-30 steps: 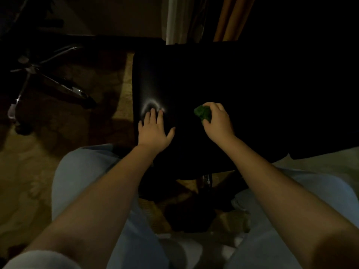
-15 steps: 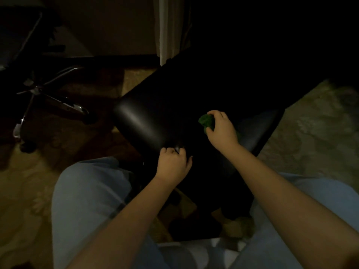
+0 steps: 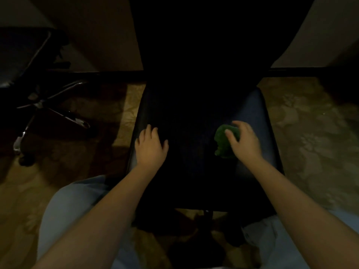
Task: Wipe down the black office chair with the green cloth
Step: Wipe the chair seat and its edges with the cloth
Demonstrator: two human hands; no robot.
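Dim light falls on a patterned carpet (image 3: pixel 303 121) in dull gold and brown, with most of the room lost in shadow. From the head view, the black office chair (image 3: pixel 250 113) stands straight ahead, its seat facing the person and its tall backrest rising into the dark at the top of the picture; the seat's right side catches a faint sheen while its middle is nearly black. On the left part of the seat lies the left hand (image 3: pixel 150 147), palm down and flat, fingers spread loosely and touching the upholstery near the seat's left edge; its grip is released and holds nothing. On the right part of the seat, the right hand (image 3: pixel 243 141) presses down on the green cloth (image 3: pixel 223 144), which is bunched into a lump on the seat surface. Thumb and fingers curl over the cloth's top and right side, so the grip is clenched on the cloth, with the cloth showing mostly to the left of the hand. Both bare forearms reach forward from the bottom corners, above knees in pale blue trousers (image 3: pixel 64 208). Far to the left, well apart from the chair being wiped, the chrome star base of another chair (image 3: pixel 48 105) stands on the carpet, its casters barely visible
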